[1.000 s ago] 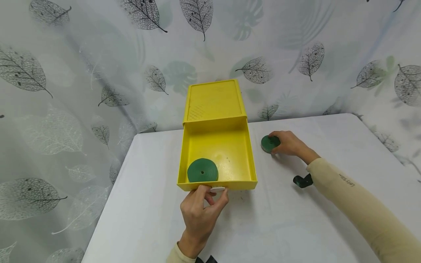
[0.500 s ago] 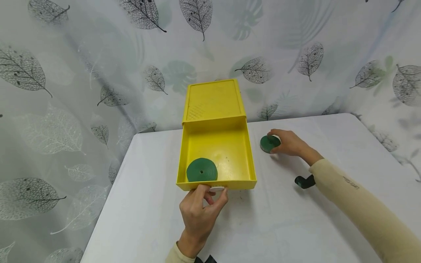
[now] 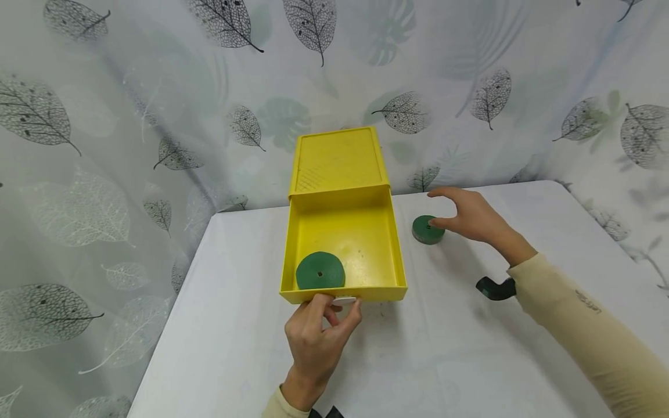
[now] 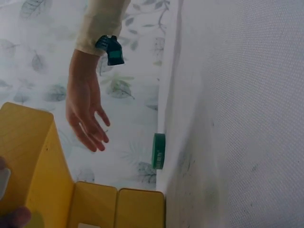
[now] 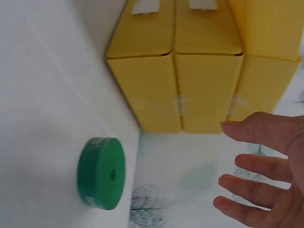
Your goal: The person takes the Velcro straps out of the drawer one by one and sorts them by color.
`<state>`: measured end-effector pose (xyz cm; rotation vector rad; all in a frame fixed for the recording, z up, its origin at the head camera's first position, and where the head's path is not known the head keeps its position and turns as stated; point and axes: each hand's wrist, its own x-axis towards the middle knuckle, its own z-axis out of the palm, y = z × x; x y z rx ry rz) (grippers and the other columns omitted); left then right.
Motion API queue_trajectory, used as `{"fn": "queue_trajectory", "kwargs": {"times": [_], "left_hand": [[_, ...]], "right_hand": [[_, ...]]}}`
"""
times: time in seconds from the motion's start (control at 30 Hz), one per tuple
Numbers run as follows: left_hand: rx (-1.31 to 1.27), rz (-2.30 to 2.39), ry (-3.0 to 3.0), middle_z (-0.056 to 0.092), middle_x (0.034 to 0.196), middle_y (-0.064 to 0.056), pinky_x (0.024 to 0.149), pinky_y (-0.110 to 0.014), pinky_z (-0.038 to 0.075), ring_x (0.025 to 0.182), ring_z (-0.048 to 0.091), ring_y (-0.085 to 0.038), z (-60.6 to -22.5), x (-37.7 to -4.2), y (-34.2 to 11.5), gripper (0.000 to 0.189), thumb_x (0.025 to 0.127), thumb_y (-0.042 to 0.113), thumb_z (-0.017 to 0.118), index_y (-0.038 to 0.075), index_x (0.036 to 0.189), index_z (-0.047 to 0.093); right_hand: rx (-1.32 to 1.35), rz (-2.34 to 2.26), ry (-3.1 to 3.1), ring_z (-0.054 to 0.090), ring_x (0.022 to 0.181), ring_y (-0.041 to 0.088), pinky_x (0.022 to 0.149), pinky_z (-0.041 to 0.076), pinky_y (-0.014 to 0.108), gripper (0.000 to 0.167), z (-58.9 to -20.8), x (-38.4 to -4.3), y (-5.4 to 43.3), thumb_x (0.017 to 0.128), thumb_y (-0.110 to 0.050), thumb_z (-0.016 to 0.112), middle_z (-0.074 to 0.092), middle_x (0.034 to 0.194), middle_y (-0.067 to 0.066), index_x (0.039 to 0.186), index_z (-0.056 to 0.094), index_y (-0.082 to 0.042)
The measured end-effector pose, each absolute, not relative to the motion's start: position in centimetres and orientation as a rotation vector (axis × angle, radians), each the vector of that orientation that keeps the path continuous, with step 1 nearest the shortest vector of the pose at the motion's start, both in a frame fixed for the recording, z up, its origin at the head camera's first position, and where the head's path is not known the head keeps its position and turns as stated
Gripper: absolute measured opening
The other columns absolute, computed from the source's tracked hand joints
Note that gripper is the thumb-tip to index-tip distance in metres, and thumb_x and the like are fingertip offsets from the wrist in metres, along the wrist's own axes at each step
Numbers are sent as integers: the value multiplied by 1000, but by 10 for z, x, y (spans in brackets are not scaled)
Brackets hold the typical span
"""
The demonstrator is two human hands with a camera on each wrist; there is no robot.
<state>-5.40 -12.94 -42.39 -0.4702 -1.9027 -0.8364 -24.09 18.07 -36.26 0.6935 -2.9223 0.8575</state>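
My left hand (image 3: 319,339) pinches the white handle (image 3: 344,301) on the front of the pulled-out yellow drawer (image 3: 366,232). Inside the drawer, near its front left corner, lies a flat green round roll (image 3: 320,270) with a small hole in its centre. A smaller green roll (image 5: 102,173), with pale lettering on its side, rests on the white table to the right of the drawer. Above that roll hovers my right hand (image 3: 473,215), thumb and fingers spread apart and holding nothing; the left wrist view shows a gap between this hand (image 4: 85,114) and the roll.
Yellow drawer boxes (image 5: 206,90) with white handles are stacked beneath the pulled-out drawer. The white-covered table (image 3: 235,325) backs onto a leaf-print curtain (image 3: 172,87) at the rear and sides. A dark strap piece (image 3: 495,288) hangs at my right wrist.
My right hand has let go of the smaller green roll and risen up and to the right, its fingers spreading. That roll stays on the table. My left hand and the drawer hold still.
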Motion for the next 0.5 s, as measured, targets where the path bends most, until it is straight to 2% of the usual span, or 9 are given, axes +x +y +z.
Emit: {"fn": "queue_trajectory", "kwargs": {"times": [0.5], "left_hand": [[-472, -828, -1892, 59, 62, 3, 48, -23, 49, 50, 55, -10, -424, -54, -129, 31, 91, 30, 80, 3, 89, 66]], "right_hand": [[835, 924, -2665, 56, 127, 37, 106, 42, 59, 51, -322, -209, 159, 90, -18, 84, 65, 134, 16, 135, 66, -2]]}}
